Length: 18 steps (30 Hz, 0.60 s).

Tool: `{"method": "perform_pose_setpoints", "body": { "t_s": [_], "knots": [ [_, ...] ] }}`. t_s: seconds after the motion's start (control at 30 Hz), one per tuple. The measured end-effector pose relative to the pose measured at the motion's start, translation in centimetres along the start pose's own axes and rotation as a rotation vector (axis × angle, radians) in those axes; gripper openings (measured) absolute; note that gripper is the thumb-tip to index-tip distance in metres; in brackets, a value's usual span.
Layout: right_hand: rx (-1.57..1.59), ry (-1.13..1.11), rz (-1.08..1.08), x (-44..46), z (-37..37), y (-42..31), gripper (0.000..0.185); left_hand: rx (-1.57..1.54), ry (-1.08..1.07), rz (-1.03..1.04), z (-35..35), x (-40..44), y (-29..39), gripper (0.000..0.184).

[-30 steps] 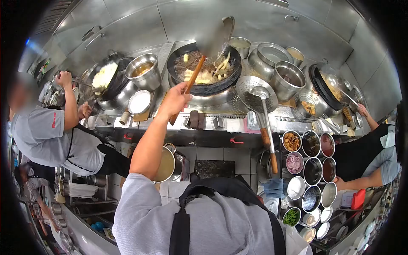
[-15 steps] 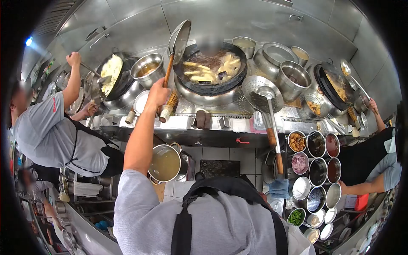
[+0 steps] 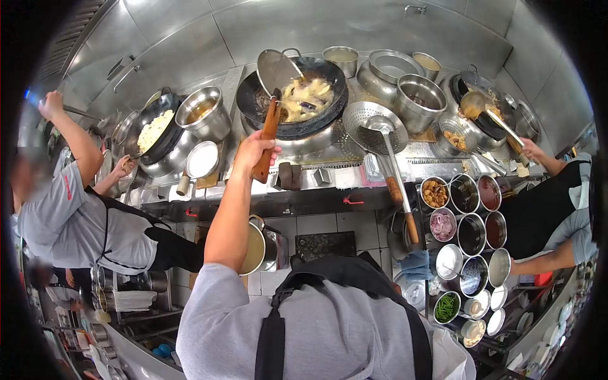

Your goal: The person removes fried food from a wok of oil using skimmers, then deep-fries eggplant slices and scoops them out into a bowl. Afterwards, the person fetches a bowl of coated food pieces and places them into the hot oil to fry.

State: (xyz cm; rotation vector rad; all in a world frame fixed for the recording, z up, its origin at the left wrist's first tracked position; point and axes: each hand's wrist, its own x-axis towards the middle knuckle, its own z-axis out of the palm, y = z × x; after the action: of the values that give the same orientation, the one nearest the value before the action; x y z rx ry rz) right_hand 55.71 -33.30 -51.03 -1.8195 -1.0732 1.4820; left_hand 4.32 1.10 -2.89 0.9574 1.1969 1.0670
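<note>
My left hand (image 3: 258, 152) is closed around the wooden handle of a wide, round strainer (image 3: 278, 71). The strainer head is tilted over the left part of a large black wok (image 3: 248, 104), touching or close to the food. Pale yellow strips (image 3: 304, 95) and a dark purple piece bubble in oil there. My right hand is out of view. To the right of the wok lie a perforated skimmer (image 3: 356, 119) and a ladle (image 3: 380, 124), the ladle resting over the skimmer, their wooden handles hanging past the counter edge.
Metal pots (image 3: 420, 101) stand right of the wok, and a pot of brown liquid (image 3: 201, 114) left. Several ingredient tins (image 3: 443, 224) line my right. A large pot (image 3: 254, 250) stands low at left. Co-workers (image 3: 95, 209) cook at woks on either side.
My left hand has turned the strainer from upright beside the wok to leaning over its food. The view has shifted slightly. The right-hand co-worker's ladle has swung over their wok.
</note>
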Motion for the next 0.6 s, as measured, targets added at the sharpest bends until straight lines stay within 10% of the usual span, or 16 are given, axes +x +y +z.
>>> {"method": "perform_pose_setpoints", "body": {
  "t_s": [0.47,0.6],
  "knots": [
    [0.386,-0.081,0.028,-2.1,-0.2,-4.7,0.031,0.543,0.054,0.132,6.0,-2.6,3.9,0.053],
    [0.053,-0.057,0.068,-2.9,-2.3,-13.0,0.046,0.587,0.110,0.187,7.1,-5.9,4.8,0.057]
  ]
}}
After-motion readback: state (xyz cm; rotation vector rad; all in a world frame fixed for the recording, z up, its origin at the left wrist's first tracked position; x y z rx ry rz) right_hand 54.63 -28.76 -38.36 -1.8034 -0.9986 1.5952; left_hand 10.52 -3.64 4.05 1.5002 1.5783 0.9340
